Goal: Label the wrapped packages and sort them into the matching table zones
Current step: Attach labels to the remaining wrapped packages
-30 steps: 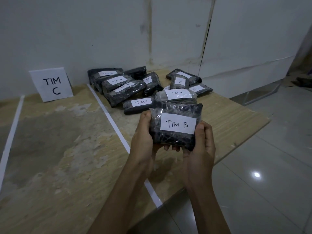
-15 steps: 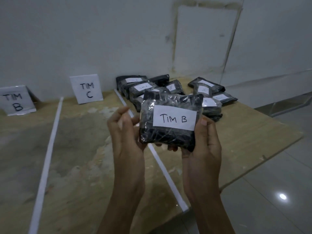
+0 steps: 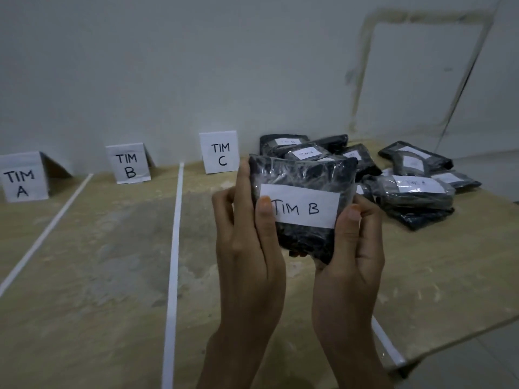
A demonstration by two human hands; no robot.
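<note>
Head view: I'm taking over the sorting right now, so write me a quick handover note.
Left hand and right hand: both hold the TIM B package, thumbs on its label, above the table.
Pile of wrapped packages: far right, several labelled.
TIM A sign, TIM B sign, TIM C sign: along the wall, tape lines between zones.
Done: this package labelled.
Left: place it by the TIM B sign, then sort the pile.

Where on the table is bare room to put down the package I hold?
Room for the package: the strip between the left tape line and the middle tape line, before the TIM B sign; also the wood before the TIM A sign. Crowded: the back right, where the pile of packages lies.
</note>
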